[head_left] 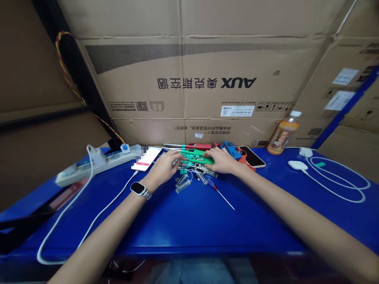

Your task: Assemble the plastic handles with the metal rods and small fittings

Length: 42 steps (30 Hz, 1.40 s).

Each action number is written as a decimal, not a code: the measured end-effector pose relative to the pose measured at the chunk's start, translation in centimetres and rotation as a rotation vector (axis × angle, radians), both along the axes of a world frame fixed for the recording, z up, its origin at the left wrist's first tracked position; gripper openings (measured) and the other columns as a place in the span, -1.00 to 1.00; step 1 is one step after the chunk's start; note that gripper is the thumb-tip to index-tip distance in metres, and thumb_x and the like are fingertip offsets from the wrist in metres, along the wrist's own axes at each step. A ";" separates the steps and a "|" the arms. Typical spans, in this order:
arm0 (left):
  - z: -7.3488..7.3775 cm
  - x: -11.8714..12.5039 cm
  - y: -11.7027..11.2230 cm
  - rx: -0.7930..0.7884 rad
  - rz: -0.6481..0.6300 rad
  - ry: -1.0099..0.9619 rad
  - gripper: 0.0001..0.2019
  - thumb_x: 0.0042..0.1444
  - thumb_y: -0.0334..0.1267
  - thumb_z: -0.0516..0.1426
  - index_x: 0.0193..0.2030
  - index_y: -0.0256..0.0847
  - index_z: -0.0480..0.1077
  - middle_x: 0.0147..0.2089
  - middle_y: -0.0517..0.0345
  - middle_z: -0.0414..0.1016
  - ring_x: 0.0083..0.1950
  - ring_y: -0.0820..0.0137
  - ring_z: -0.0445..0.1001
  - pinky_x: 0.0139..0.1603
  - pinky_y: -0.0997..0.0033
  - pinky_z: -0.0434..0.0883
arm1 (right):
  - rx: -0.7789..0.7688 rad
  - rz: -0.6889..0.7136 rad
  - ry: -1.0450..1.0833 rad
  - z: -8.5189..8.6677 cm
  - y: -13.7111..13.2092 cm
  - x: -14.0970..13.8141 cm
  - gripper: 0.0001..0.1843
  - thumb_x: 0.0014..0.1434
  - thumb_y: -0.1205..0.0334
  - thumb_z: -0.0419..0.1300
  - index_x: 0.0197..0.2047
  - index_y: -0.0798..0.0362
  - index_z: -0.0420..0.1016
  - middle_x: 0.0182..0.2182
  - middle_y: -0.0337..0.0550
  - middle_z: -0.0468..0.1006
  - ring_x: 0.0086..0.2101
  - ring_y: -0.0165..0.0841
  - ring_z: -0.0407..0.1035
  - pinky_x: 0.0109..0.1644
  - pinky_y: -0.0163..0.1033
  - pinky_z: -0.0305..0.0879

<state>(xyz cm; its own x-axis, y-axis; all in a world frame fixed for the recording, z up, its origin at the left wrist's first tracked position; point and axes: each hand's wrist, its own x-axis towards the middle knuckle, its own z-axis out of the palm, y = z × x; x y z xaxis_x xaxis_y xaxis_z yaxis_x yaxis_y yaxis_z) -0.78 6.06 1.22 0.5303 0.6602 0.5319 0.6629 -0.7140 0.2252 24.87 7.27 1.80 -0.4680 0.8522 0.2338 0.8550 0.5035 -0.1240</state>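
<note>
My left hand, with a watch on its wrist, rests at the left side of a pile, fingers bent and apart. From the right, my right hand reaches in with spread, curved fingers touching a green handle. Between the hands lie several green-handled tools that look like long lighters, with metal parts and small clear plastic pieces in front. A red-handled tool lies behind them. Nearer me is a screwdriver with a clear and red handle. Some fingertips are hidden in the pile.
Blue scissors and an orange-handled tool lie by a dark-screened phone. A lit phone and power strip are left. An orange drink bottle and white cable are right. Cardboard stands behind.
</note>
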 end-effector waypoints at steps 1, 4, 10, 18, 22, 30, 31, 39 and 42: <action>-0.3 0.1 -0.3 -0.011 0.006 -0.017 -0.80 0.29 -0.40 0.02 -0.15 -0.16 0.47 -0.10 0.07 0.53 -0.04 0.23 0.48 -0.03 0.20 0.40 | -0.006 -0.015 0.013 -0.1 0.0 0.0 -0.64 0.12 0.19 0.26 0.01 0.05 0.50 -0.05 0.00 0.58 0.00 0.00 0.37 0.04 0.08 0.17; -0.9 0.2 -0.7 -0.052 0.028 -0.066 -0.80 0.29 -0.40 0.02 -0.17 -0.17 0.47 -0.11 0.07 0.52 -0.05 0.23 0.48 -0.04 0.21 0.40 | -0.004 -0.053 0.077 -0.5 0.1 0.0 -0.71 0.17 0.23 0.25 -0.02 0.04 0.51 -0.08 -0.04 0.61 -0.02 -0.06 0.42 0.06 0.06 0.16; -1.4 -0.3 -0.7 -0.073 0.034 -0.093 -0.81 0.28 -0.41 0.02 -0.16 -0.16 0.45 -0.14 0.09 0.51 -0.07 0.23 0.47 -0.04 0.18 0.39 | 0.054 -0.054 0.169 -0.8 -0.1 0.3 -0.75 0.35 0.23 0.07 -0.02 0.04 0.54 -0.07 -0.06 0.64 -0.08 -0.17 0.49 0.04 -0.06 0.20; -1.3 0.6 0.5 -0.004 0.051 0.045 -0.80 0.27 -0.42 0.01 -0.16 -0.17 0.46 -0.12 0.04 0.51 -0.05 0.19 0.45 -0.04 0.16 0.39 | 0.102 -0.101 0.269 -1.2 0.3 0.3 -0.73 0.34 0.20 0.07 -0.06 0.00 0.58 -0.18 -0.11 0.68 -0.22 -0.21 0.53 -0.07 -0.16 0.26; -0.5 1.6 1.0 0.033 0.058 0.059 -0.84 0.29 -0.35 0.04 -0.08 -0.18 0.42 -0.07 0.02 0.47 -0.01 0.16 0.45 -0.01 0.14 0.40 | 0.117 -0.093 0.361 -1.3 0.2 0.4 -0.72 0.34 0.20 0.05 -0.06 0.00 0.58 -0.26 -0.14 0.68 -0.30 -0.25 0.54 -0.14 -0.22 0.29; -1.1 1.5 -0.1 -0.007 0.043 -0.113 -0.71 0.31 -0.27 0.04 0.15 -0.15 0.28 0.07 0.01 0.37 -0.01 0.24 0.47 0.00 0.20 0.43 | 0.163 -0.006 0.477 -1.7 0.2 -0.1 -0.70 0.34 0.26 0.03 -0.05 0.02 0.59 -0.09 -0.11 0.66 -0.13 -0.26 0.53 -0.03 -0.23 0.34; -1.2 1.2 -0.2 -0.017 0.039 -0.120 -0.71 0.31 -0.27 0.04 0.14 -0.16 0.28 0.06 0.01 0.38 0.00 0.23 0.46 0.02 0.19 0.43 | 0.166 0.006 0.491 -1.7 0.2 -0.1 -0.70 0.33 0.26 0.03 -0.06 0.03 0.59 -0.09 -0.09 0.65 -0.12 -0.25 0.52 -0.01 -0.22 0.33; -0.7 1.0 -1.5 -0.015 -0.096 -0.138 -0.42 0.20 -0.17 0.22 0.31 -0.06 0.14 0.24 0.00 0.29 0.21 0.19 0.34 0.24 0.10 0.33 | 0.056 0.080 0.665 -1.8 -1.8 -0.9 -0.76 0.27 0.16 0.09 -0.13 0.08 0.50 -0.37 -0.17 0.59 -0.38 -0.33 0.44 -0.24 -0.25 0.31; -0.5 1.4 -1.9 0.032 -0.106 -0.060 -0.50 0.20 -0.13 0.22 0.25 -0.05 0.23 0.20 0.00 0.33 0.23 0.14 0.32 0.25 0.03 0.30 | 0.027 0.142 0.704 -1.8 -2.5 -1.3 -0.78 0.28 0.18 0.06 -0.14 0.08 0.47 -0.33 -0.15 0.58 -0.32 -0.32 0.46 -0.19 -0.24 0.32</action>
